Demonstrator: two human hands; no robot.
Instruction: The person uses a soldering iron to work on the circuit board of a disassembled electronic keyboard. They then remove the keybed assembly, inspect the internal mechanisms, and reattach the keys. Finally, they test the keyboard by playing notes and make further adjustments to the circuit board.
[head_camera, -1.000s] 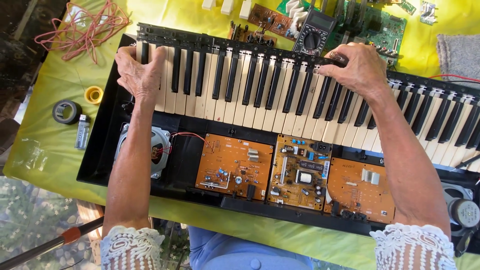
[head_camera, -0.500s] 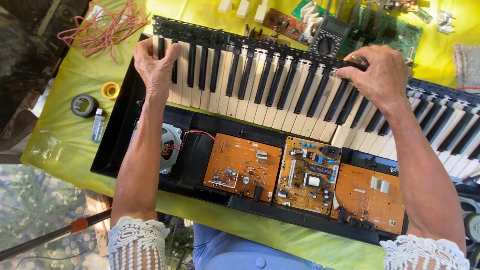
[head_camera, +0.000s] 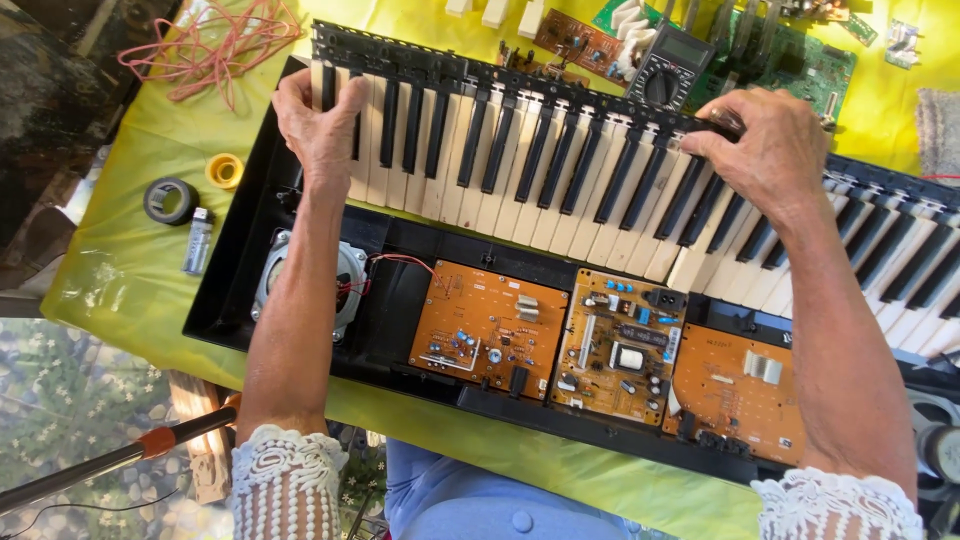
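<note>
An opened electronic keyboard lies on a yellow-green cloth. Its key assembly, with white and black keys, is tilted up out of the black case. My left hand grips the assembly's left end, fingers wrapped over the keys. My right hand clasps its far edge near the middle-right. Inside the case, below the keys, lie orange circuit boards and a round speaker with red wires.
A black multimeter and green circuit boards lie beyond the keyboard. Left of the case lie a tangle of red wire, a yellow tape roll, a black tape roll and a small lighter. An orange-handled tool sticks out bottom left.
Both hands stay on the key assembly. The view has shifted, so the keyboard sits further right and lower in frame; the assembly seems slightly more raised.
</note>
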